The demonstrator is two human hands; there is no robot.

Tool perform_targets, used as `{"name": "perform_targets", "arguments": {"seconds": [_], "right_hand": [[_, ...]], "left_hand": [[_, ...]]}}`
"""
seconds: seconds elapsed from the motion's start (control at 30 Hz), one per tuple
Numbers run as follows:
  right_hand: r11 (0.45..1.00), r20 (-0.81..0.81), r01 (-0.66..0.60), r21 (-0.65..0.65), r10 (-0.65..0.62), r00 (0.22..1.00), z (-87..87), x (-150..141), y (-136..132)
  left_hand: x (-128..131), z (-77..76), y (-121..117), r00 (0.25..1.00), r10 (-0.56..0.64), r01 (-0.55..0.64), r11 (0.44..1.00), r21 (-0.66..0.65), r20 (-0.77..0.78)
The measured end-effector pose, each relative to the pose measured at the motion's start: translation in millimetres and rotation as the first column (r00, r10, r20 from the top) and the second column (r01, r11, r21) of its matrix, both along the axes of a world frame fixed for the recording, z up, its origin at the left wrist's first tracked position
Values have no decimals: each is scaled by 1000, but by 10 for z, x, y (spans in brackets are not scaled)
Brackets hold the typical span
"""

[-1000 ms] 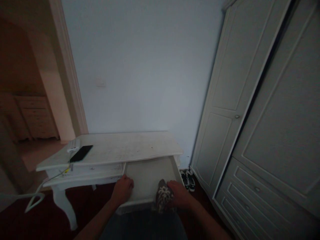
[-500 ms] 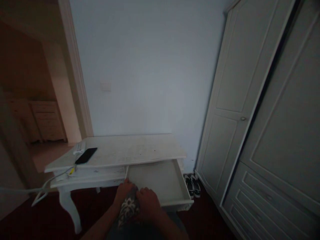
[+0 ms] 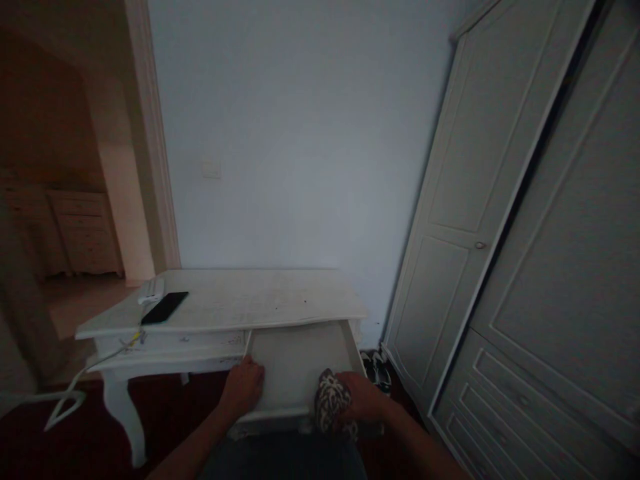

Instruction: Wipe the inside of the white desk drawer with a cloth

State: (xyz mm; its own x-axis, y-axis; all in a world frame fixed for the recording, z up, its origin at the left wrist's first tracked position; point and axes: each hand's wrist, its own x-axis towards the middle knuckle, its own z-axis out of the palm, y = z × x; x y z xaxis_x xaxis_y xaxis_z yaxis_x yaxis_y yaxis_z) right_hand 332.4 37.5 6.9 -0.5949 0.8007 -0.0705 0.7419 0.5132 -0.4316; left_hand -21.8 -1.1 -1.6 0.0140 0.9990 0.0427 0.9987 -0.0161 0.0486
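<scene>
A white drawer (image 3: 300,360) stands pulled out of the white table (image 3: 270,293); its visible inside is bare. My left hand (image 3: 244,385) is on the drawer's left side, with its fingers curled over the top edge. In my right hand (image 3: 364,395) is a bunched grey-brown cloth (image 3: 330,401) with a white pattern. The cloth hangs at the drawer's front right corner and hides part of the front panel. My right fingertips are partly hidden behind the cloth.
On the table's left end lie a black phone (image 3: 165,308) and a white power strip (image 3: 151,291), with a white cable (image 3: 75,393) hanging off. Dark shoes (image 3: 376,371) stand on the floor beside a tall wardrobe (image 3: 445,267). A doorway opens at the left.
My hands have moved apart. The left has gone from the cloth to the drawer's left side, while the right has carried the cloth rightward to the drawer's front right.
</scene>
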Motion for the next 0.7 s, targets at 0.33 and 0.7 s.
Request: {"name": "perform_targets", "arguments": {"seconds": [0.33, 0.7], "right_hand": [[979, 64, -172, 108, 166, 984, -92, -1485, -162], [989, 12, -116, 94, 115, 993, -76, -1024, -178]], "left_hand": [[-26, 33, 30, 999, 33, -33, 998, -62, -11], [-13, -12, -3, 1000, 14, -14, 1000, -9, -3]]}}
